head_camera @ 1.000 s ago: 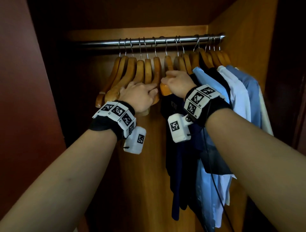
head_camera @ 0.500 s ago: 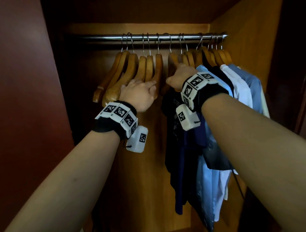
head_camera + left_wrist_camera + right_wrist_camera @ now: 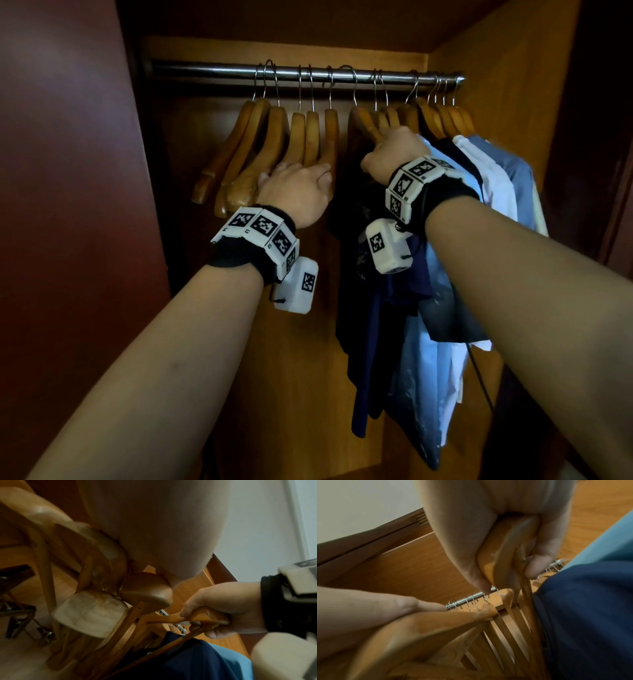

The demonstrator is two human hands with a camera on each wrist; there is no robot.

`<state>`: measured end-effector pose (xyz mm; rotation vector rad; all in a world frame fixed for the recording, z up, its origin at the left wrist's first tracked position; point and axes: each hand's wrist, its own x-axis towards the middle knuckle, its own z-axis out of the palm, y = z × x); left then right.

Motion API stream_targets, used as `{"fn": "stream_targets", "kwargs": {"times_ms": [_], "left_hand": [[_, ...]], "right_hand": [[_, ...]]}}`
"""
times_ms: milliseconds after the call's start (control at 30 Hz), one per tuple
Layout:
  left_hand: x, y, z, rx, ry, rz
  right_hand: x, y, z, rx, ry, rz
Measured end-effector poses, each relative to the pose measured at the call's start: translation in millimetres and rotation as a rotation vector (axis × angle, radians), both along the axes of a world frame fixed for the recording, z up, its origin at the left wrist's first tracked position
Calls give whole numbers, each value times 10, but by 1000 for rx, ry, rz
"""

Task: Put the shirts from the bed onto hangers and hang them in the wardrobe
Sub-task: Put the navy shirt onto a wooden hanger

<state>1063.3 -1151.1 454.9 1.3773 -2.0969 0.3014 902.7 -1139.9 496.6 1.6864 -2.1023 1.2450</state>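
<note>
In the head view a steel rail (image 3: 212, 70) crosses the wardrobe. Several empty wooden hangers (image 3: 274, 137) hang bunched at its left. My left hand (image 3: 298, 192) presses against their near shoulders; the right wrist view shows its fingers (image 3: 385, 605) lying straight along a hanger. My right hand (image 3: 394, 154) grips the shoulder of a wooden hanger (image 3: 363, 123) that carries a dark navy shirt (image 3: 363, 308). That hanger's hook reaches up to the rail. The left wrist view shows the right hand (image 3: 214, 608) curled round the hanger's end (image 3: 205, 616).
To the right of the navy shirt hang a light blue shirt (image 3: 428, 342), a white shirt (image 3: 486, 171) and a blue shirt (image 3: 517, 178). The dark red wardrobe side (image 3: 68, 205) stands at the left, the wooden inner wall (image 3: 513, 85) at the right. A gap separates the empty hangers from the navy shirt's hanger.
My right hand has risen and shifted right with the navy shirt's hanger. The gap between it and the empty hangers has widened. The left hand stays on the empty hangers.
</note>
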Motion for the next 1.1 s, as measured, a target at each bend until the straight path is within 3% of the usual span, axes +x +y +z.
{"fn": "stream_targets", "kwargs": {"times_ms": [367,567,767,1100], "left_hand": [[51,54,10,7,25,-40],[60,42,-22,2,46,-46],[115,35,-11,24,57,-82],[109,-37,-116,-29,108,-114]], "right_hand": [[110,122,70,-73,-127,-33],[197,211,1,-75,-99,-45],[311,365,191,-113,-144,-59],[332,748,-265,-198,-119,-59]]}}
